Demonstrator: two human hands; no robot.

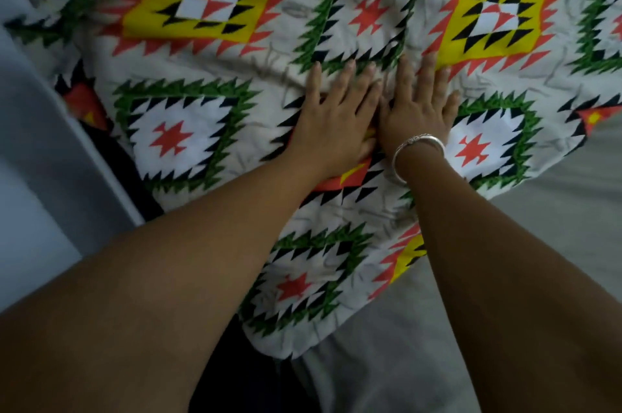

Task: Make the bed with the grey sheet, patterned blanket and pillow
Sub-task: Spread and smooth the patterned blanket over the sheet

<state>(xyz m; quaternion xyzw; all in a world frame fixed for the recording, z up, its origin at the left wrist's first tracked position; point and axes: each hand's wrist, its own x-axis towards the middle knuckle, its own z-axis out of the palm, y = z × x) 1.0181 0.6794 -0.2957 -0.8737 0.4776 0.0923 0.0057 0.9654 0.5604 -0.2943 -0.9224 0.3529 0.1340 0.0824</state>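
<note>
blanket: white crinkled cotton patterned blanket with green, orange, yellow and black geometric squares (353, 25), spread over most of the view, running away from me and out to both sides
sheet: plain grey sheet (555, 227) bare under the blanket's near right edge, lower right
my left hand (331, 116): flat, palm down on the blanket, fingers spread, holding nothing
my right hand (419, 109): flat, palm down, fingers spread, holding nothing; silver bangle (417, 153) on the wrist
hands: side by side, thumbs almost touching, mid-blanket
key relation: creases lie ahead of my fingertips and out to either side; near corner hangs back towards me, between my forearms
nearer hand: about equal; left covers the wall side, right covers the open sheet side
next, my guess: sweep palms apart to smooth
pillow: not in view
left edge: pale grey wall or frame (40, 150), can't tell which
</note>
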